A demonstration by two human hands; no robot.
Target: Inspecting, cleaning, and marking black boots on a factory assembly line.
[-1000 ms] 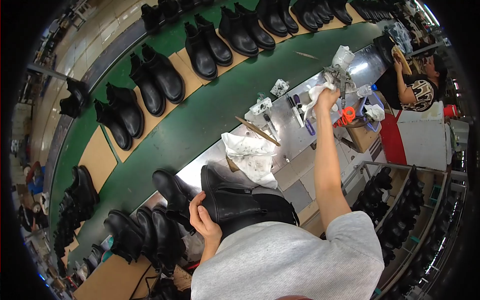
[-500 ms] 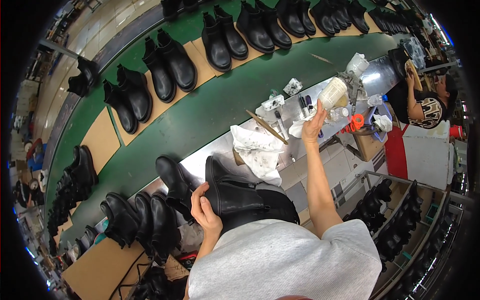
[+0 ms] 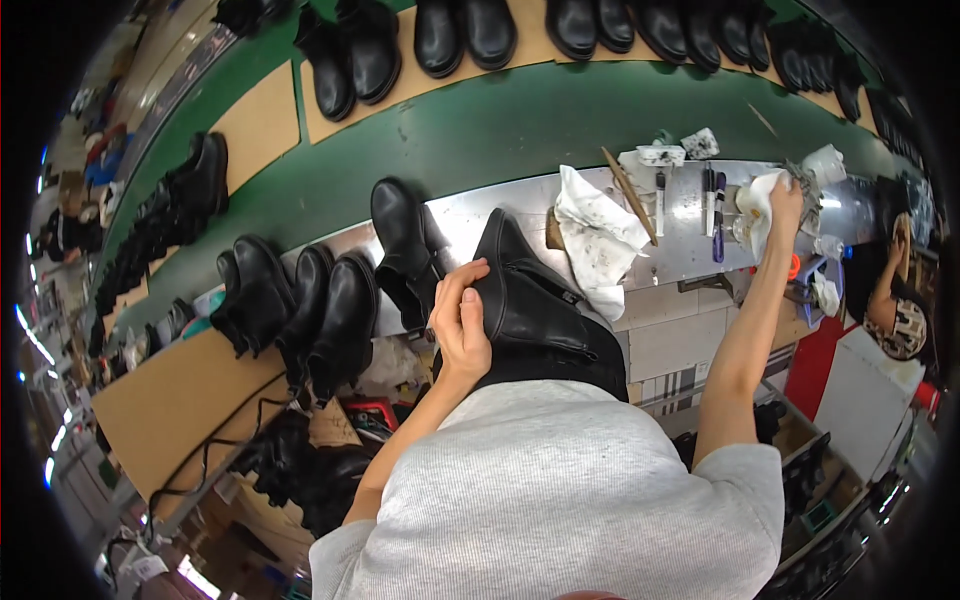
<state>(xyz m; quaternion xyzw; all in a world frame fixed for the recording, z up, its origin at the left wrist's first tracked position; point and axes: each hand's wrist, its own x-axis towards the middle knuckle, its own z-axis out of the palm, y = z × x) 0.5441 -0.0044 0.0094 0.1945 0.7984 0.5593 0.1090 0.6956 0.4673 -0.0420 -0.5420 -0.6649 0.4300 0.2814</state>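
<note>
A black ankle boot (image 3: pixel 535 300) with a side zip lies across my lap. My left hand (image 3: pixel 463 325) is closed on its sole edge, steadying it. At the right of the metal bench strip, my right hand (image 3: pixel 785 215) grips a white cloth (image 3: pixel 762 200) with a yellowish stain. The cloth hangs over the spot where a pale bottle stands, hiding most of that bottle; whether they touch I cannot tell. Another black boot (image 3: pixel 400 220) stands on the bench edge just left of the one in my lap.
A smudged white cloth (image 3: pixel 600 235), a wooden stick (image 3: pixel 630 195) and several pens (image 3: pixel 714 205) lie on the metal strip. Paired boots (image 3: pixel 465 35) line the green bench's far side. Several boots (image 3: pixel 340 315) stand at left. A co-worker's arm (image 3: pixel 885 290) shows far right.
My right hand has taken hold of the white cloth beside the bottle and now carries it. My left hand stays on the boot. The whole view has shifted.
</note>
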